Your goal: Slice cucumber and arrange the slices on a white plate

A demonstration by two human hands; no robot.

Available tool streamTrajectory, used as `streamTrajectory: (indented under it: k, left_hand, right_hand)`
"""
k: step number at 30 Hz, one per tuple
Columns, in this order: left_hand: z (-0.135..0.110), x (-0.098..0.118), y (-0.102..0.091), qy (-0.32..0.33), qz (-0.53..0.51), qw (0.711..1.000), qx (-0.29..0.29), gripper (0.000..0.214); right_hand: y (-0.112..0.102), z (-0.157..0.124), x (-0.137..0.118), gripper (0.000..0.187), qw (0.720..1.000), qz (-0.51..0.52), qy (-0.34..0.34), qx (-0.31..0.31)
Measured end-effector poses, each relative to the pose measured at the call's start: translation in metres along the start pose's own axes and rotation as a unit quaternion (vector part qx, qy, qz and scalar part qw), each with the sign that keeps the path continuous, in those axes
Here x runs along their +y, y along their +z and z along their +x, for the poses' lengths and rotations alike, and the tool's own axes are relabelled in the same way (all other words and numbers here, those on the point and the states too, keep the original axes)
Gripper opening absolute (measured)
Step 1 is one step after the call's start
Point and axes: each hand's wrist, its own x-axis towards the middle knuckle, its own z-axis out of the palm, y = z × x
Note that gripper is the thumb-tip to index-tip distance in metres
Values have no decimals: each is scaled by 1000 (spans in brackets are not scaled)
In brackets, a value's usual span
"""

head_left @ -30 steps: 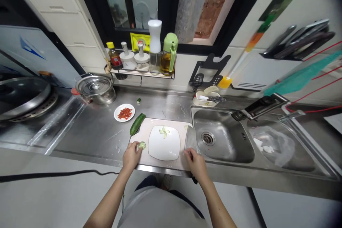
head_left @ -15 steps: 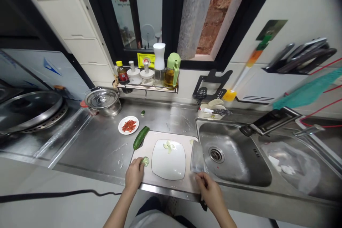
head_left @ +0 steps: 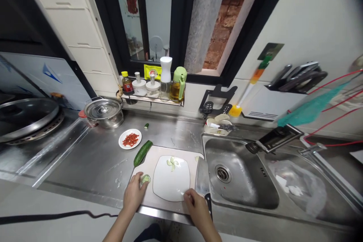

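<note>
My left hand [head_left: 132,196] rests on the near left corner of the pale cutting board [head_left: 195,160], its fingers closed on a short cucumber piece [head_left: 145,179] with the cut face up. My right hand [head_left: 196,205] is at the near right corner of the white square plate [head_left: 171,181], fingers curled on its rim. Two or three thin cucumber slices [head_left: 171,162] lie at the plate's far edge. A cleaver [head_left: 202,179] lies flat along the board's right edge, its black handle [head_left: 209,206] just right of my right hand. A whole cucumber [head_left: 142,152] lies at the board's far left corner.
A small dish of red chili bits [head_left: 130,138] and a cucumber end [head_left: 146,125] sit behind the board. A lidded steel pot [head_left: 103,112] stands at the left and a wok [head_left: 27,115] beyond it. The sink [head_left: 238,176] lies right of the board. A condiment rack [head_left: 154,87] hangs on the back wall.
My right hand has moved left from the cleaver's handle to the plate's near corner, and the cleaver now lies flat on the board. My left hand still holds the cucumber piece. The camera tilted.
</note>
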Motion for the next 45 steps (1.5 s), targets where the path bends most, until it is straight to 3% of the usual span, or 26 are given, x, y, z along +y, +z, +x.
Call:
streamTrajectory:
  k: [8, 21, 26, 29, 32, 35, 37, 40, 45]
  left_hand:
    - [8, -1, -2, -1, -17, 1000, -1, 12]
    - [8, -2, -6, -15, -4, 1000, -10, 11]
    - [5, 9, -13, -2, -83, 996, 16, 17]
    - [5, 32, -22, -11, -234, 972, -16, 29]
    - [6, 69, -36, 8, -396, 914, -89, 40]
    - [11, 106, -51, 19, -477, 863, -162, 40]
    - [14, 123, -60, 29, -503, 847, -172, 38]
    - [19, 136, -68, 35, -524, 834, -170, 38]
    - [20, 136, -73, 29, -535, 823, -185, 42]
  right_hand:
    - [1, 10, -17, 25, 998, -49, -25, -11]
    - [2, 9, -28, 25, 998, -41, -35, -25]
    - [2, 9, -36, 23, 998, -12, -53, -23]
    - [2, 17, -44, 22, 998, 20, -61, -19]
    - [-1, 35, -56, 21, 994, 75, -74, 1]
    - [-6, 56, -74, 28, 979, 166, -120, -19]
    - [-11, 67, -87, 28, 960, 223, -157, -61]
    - [-18, 75, -102, 26, 949, 258, -164, -79]
    - [-25, 73, -111, 26, 951, 268, -143, -60]
